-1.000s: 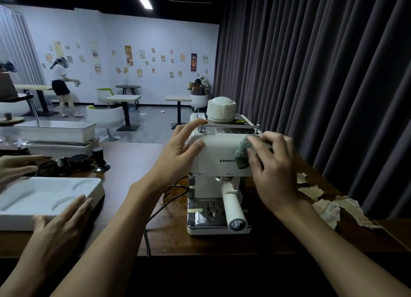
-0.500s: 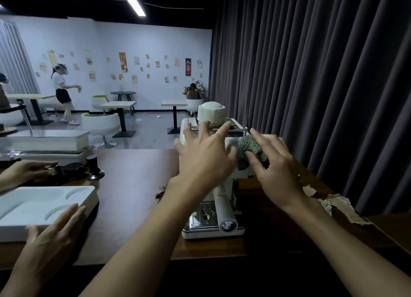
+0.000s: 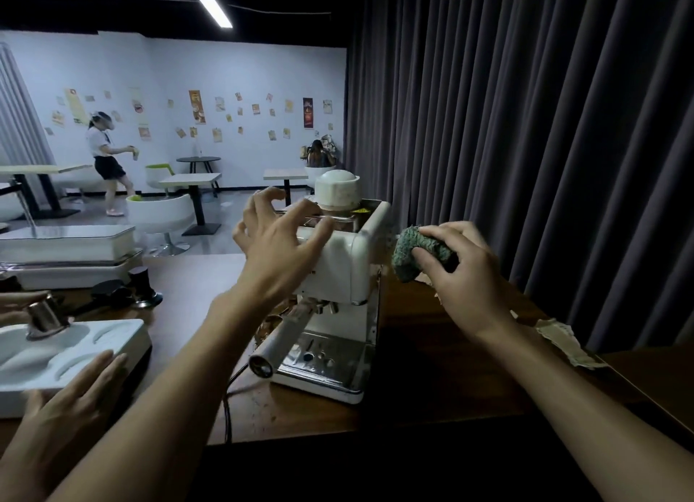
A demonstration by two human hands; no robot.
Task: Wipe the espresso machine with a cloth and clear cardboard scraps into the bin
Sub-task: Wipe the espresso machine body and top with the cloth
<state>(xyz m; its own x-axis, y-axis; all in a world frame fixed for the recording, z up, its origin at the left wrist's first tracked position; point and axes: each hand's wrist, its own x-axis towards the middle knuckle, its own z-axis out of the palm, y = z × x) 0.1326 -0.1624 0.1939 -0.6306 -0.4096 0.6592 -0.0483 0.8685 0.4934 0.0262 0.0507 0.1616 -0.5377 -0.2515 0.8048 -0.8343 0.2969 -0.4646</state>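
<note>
Gripping a green cloth [image 3: 409,255], the right hand [image 3: 465,280] hangs beside the espresso machine [image 3: 353,265]; the left hand [image 3: 274,250] (fingers spread) perhaps touches it.

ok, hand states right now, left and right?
Left hand: open, fingers spread at the top of the espresso machine; contact unclear.
Right hand: grips the green cloth beside the machine.

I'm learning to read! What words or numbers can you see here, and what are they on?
No text can be read here.
Espresso machine: front partly hidden by the left hand and blurred; nothing legible.
Wall posters: too small to read.
Cardboard scraps: too blurred to read any print.
Cloth in the right hand: no label visible.
</note>
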